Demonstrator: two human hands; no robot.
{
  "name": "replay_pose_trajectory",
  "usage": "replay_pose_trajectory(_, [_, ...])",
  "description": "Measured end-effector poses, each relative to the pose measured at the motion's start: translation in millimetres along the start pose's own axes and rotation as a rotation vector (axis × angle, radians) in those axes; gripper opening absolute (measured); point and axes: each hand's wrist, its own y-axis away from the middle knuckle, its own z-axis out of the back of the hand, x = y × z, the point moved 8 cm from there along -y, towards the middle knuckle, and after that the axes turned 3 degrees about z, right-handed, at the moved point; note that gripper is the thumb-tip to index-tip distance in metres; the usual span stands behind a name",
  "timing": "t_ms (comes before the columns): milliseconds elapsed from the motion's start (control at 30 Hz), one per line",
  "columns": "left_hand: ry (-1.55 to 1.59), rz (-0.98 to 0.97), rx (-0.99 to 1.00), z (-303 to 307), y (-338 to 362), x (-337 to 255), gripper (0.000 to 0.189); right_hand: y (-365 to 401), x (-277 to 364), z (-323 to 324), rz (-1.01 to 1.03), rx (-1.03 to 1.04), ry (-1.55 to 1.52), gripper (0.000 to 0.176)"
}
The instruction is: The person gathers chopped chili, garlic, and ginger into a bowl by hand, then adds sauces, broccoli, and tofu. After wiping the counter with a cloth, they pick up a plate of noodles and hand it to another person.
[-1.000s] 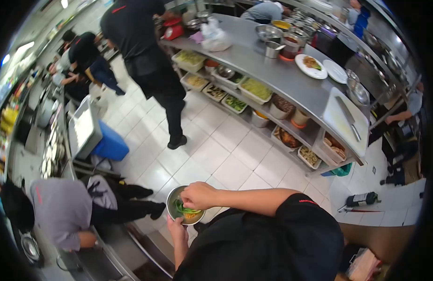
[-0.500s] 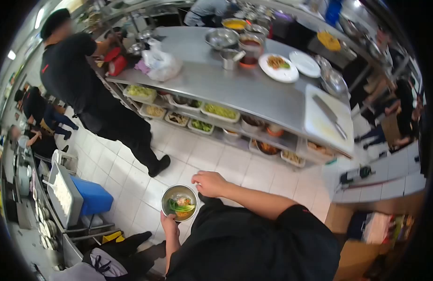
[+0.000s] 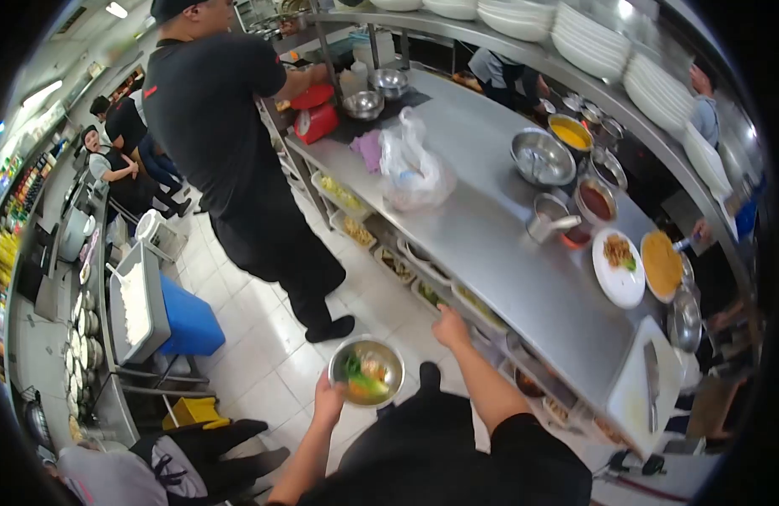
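Observation:
My left hand [image 3: 328, 400] grips the rim of a round metal bowl [image 3: 397, 368], thumb over the edge. Leafy greens [image 3: 368, 387] and orange and pale pieces of food lie inside it. Out in front, my right hand [image 3: 450, 327] is empty and loosely open, its fingertips by the lower shelf under the steel counter. Close to those fingers, a tray of dark greens [image 3: 427, 293] and a tray of light green vegetables [image 3: 478, 306] sit on that shelf.
The steel counter [image 3: 490, 207] carries a plastic bag [image 3: 415, 173], a red scale [image 3: 316, 124], metal bowls, a plate of food [image 3: 619, 268] and a knife [image 3: 652, 384] on a white board. A person in black [image 3: 225, 152] stands ahead. A blue bin [image 3: 191, 316] is left.
My right hand has moved forward from beside the bowl to the counter's lower shelf. The bowl stays in my left hand. The view has turned and come nearer the counter.

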Motion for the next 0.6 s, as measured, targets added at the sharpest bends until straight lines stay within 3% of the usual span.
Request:
replay_pose_trajectory(33, [0.026, -0.007, -0.02, -3.8, -7.8, 7.3, 0.051, -47.4, -10.9, -9.1, 0.024, -0.011, 0.003, 0.042])
replay_pose_trajectory(67, [-0.015, 0.082, -0.075, 1.0, -12.8, 23.3, 0.049, -87.8, -30.0, -25.8, 0.029, -0.156, 0.1, 0.04])
replay_pose_trajectory(100, [-0.085, 0.052, -0.154, 13.4, -12.8, 43.7, 0.048, -102.2, -42.7, -48.5, 0.016, -0.28, 0.178, 0.039])
replay_pose_trajectory(133, [-0.162, 0.206, -0.222, 10.1, 0.3, 38.1, 0.046, -129.5, -54.7, -60.2, -0.341, 0.148, 0.026, 0.037])
replay_pose_trajectory(167, [0.046, 0.191, -0.259, 15.6, -2.8, 59.6, 0.045, -163.2, -65.8, -77.1, -0.124, -0.228, 0.202, 0.031])
replay_pose_trajectory(233, [0.041, 0.252, -0.267, 27.0, 6.0, 76.1, 0.043, -197.0, -92.4, -97.9, -0.238, -0.091, 0.196, 0.031])
replay_pose_trajectory(467, [0.077, 0.316, -0.47, 67.6, 23.9, 83.6, 0.035, -217.7, -122.3, -122.0, -0.38, -0.009, 0.222, 0.03])
replay_pose_trajectory(600, [0.116, 0.28, -0.422, 68.1, 21.0, 72.2, 0.035, -219.2, -135.0, -118.0, -0.402, -0.029, 0.192, 0.03])
